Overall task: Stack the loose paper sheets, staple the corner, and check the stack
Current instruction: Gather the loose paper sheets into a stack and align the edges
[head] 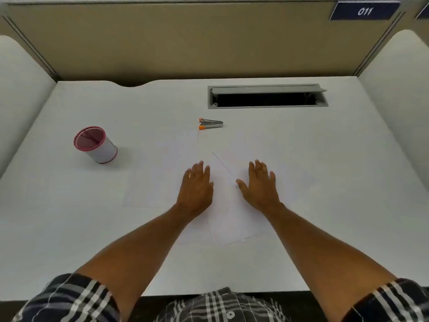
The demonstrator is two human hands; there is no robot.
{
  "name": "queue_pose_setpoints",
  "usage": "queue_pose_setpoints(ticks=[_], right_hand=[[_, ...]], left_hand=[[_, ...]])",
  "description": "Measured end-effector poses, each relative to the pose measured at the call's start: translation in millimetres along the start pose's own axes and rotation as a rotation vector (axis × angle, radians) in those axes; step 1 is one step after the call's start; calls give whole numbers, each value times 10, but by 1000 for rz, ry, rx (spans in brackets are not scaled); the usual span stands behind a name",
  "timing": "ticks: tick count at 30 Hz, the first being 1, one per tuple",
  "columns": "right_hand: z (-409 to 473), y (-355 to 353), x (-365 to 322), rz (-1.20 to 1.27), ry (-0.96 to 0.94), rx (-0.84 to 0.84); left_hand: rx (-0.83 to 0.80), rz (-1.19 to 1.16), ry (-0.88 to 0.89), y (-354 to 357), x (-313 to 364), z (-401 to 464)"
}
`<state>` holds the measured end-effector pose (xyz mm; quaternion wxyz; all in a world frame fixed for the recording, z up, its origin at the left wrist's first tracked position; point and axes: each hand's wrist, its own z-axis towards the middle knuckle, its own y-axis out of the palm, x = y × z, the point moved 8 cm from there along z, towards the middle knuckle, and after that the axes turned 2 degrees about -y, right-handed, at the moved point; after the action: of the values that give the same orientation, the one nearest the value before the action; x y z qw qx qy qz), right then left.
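Several loose white paper sheets point(162, 177) lie spread and overlapping on the white desk, hard to tell apart from its surface. My left hand point(197, 187) rests flat on the sheets, fingers slightly apart. My right hand point(261, 184) lies flat a little to the right, on another sheet point(232, 226) that sticks out toward me at an angle. Neither hand holds anything. A small silver stapler with orange ends point(210, 123) lies on the desk beyond the sheets, apart from both hands.
A white pen cup with a pink rim point(97, 145) stands at the left, nothing visible inside. An open cable slot point(267, 97) sits at the back right of the desk point(69, 228). Partition walls close in the back and both sides.
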<state>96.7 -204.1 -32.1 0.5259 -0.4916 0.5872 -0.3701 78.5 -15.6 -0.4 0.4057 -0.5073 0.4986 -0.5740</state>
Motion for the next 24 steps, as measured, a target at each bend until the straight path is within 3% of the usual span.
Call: queue_pose_setpoints(ticks=[4,10,18,21,24], right_hand=[[-39,72,36,-10,52,-26],[-10,90,-48,-15,101,-28],[-32,151,-242,-7,126,-28],[33,-43,-260,118,129,71],[166,-322,105,202,288,198]], left_hand=[[27,-326,-48,-24,181,-86],[-63,-764,-426,115,220,-32],[-166,-1069,-691,206,326,57],[-160,-1141,-723,225,320,73],[-114,-1102,-704,230,273,70]])
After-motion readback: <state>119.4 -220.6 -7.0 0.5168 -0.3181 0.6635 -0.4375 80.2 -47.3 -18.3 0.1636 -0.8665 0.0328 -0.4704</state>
